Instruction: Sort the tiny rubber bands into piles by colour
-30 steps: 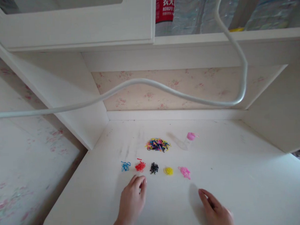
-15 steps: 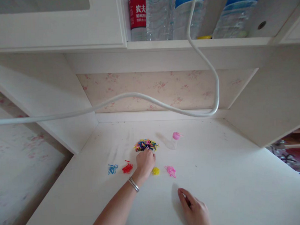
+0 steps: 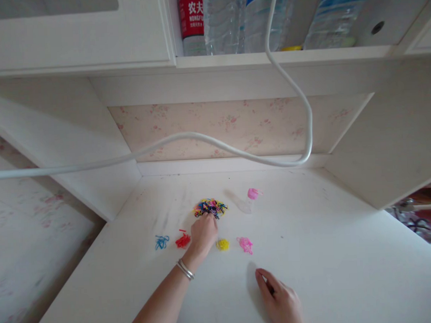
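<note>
My left hand (image 3: 204, 232), with bracelets on its wrist, reaches to the near edge of a mixed pile of small coloured rubber bands (image 3: 210, 207). Its fingers are curled closed, and the tips are hidden against the pile. Left of the hand lie a red bunch of bands (image 3: 183, 241) and a blue bunch (image 3: 162, 242). To its right are a yellow bunch (image 3: 222, 245) and a pink bunch (image 3: 245, 245). My right hand (image 3: 279, 297) rests at the front of the white tabletop, thumb and forefinger pressed together. Nothing shows between them.
A clear container with a pink cap (image 3: 253, 193) lies behind the pile, to the right. A white cable (image 3: 207, 139) loops across the view above the desk (image 3: 330, 261). Water bottles (image 3: 223, 23) stand on the shelf overhead. Side panels bound the desk.
My left hand has shifted slightly left at the pile's near edge, so more of the yellow bunch shows. My right hand stays in place. The view has moved a little.
</note>
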`<state>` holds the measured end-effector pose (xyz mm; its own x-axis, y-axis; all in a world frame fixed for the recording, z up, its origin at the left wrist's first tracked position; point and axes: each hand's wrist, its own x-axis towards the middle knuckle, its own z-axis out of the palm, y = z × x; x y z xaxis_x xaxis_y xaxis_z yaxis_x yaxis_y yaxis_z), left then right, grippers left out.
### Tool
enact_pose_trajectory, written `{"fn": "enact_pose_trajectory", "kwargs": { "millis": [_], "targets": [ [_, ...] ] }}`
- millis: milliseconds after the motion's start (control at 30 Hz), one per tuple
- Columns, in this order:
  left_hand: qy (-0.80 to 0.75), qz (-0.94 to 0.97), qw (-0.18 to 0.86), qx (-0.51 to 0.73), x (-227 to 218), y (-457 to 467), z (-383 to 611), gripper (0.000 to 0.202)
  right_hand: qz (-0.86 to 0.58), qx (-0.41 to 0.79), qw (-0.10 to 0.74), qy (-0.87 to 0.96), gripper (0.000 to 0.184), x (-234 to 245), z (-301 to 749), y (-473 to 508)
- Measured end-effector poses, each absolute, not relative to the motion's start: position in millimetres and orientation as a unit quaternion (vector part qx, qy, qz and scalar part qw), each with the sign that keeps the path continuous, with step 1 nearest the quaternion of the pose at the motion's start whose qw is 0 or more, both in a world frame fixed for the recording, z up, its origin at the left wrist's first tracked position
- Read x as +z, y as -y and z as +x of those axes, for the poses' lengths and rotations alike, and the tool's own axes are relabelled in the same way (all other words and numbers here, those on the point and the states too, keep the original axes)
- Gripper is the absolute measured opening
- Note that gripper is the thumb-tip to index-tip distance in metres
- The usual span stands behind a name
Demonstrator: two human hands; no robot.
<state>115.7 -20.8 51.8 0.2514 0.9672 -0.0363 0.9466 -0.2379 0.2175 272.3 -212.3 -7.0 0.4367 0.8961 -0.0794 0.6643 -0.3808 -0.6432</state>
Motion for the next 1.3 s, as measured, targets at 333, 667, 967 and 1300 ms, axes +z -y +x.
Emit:
{"fn": "enact_pose_trajectory", "kwargs": {
  "millis": [333,667,967,1300],
  "targets": [
    [-0.621,0.769,0.137,0.059,59.6,27.2,85.3,0.033,-0.809,0.212,0.255,0.484,0.044,-10.6,273.1,212.7],
    [-0.602,0.781,0.154,0.060,65.7,-30.3,92.8,0.041,-0.808,0.194,0.253,0.495,0.040,-4.0,268.4,213.4],
    [-0.608,0.775,0.155,0.078,55.5,-38.8,83.7,0.036,-0.809,0.208,0.247,0.491,0.041,-6.2,270.0,212.1],
    [-0.604,0.765,0.186,0.125,43.8,-47.8,82.8,0.039,-0.811,0.213,0.239,0.489,0.041,-3.7,269.1,212.2]
  ]
}}
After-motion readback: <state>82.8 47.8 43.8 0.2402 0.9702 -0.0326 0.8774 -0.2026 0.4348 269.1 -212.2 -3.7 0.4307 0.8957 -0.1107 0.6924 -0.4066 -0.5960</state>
